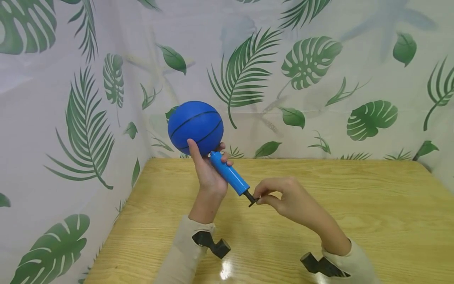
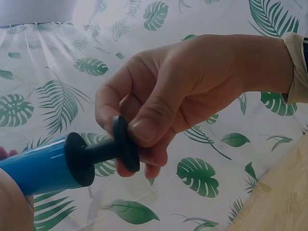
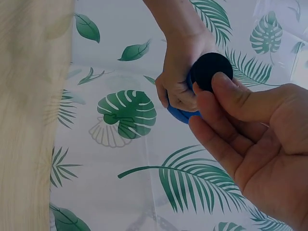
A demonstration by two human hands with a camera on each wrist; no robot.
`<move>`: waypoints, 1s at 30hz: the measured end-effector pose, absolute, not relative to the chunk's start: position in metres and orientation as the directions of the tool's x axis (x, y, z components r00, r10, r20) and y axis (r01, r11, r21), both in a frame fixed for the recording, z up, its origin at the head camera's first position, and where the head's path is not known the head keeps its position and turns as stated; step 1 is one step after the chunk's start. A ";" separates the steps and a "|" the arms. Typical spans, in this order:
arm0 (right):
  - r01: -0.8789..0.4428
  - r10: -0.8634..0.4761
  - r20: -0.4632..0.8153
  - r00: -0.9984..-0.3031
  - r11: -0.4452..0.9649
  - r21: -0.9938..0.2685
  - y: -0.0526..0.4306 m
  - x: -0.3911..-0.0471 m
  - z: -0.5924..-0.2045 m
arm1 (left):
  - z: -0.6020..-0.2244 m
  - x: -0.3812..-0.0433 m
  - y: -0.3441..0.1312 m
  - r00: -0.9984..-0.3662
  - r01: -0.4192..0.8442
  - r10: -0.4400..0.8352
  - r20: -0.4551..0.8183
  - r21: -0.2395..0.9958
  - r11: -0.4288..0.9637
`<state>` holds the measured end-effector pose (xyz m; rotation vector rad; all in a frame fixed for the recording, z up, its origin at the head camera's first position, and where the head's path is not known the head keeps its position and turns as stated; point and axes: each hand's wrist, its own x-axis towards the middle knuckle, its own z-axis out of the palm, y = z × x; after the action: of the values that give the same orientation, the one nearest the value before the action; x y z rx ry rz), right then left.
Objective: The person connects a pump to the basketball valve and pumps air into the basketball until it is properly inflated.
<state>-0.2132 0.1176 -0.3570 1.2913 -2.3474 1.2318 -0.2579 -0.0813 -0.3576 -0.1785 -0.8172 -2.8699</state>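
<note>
A blue ball with black lines rests against my left hand, whose thumb lies on the ball's lower side. The same hand grips a blue hand pump, its far end up against the ball. Where the pump meets the ball, the join is too small to make out. My right hand pinches the black pump handle between thumb and fingers. A short length of black rod shows between handle and barrel. In the right wrist view the round handle hides most of the barrel.
Both hands are above a wooden table. A white sheet printed with green leaves hangs behind the table and along its left side. Black mounts sit on both wrists.
</note>
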 end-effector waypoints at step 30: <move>-0.478 -0.231 0.420 -0.878 0.492 -0.728 0.106 -0.204 -0.352 | -0.351 -0.253 -0.088 -0.946 0.241 0.017 0.325 0.736 -0.633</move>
<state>-0.2044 0.1063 -0.3515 0.6021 -2.4731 1.3307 -0.2534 -0.0881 -0.3512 -0.4604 -1.2803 -2.6914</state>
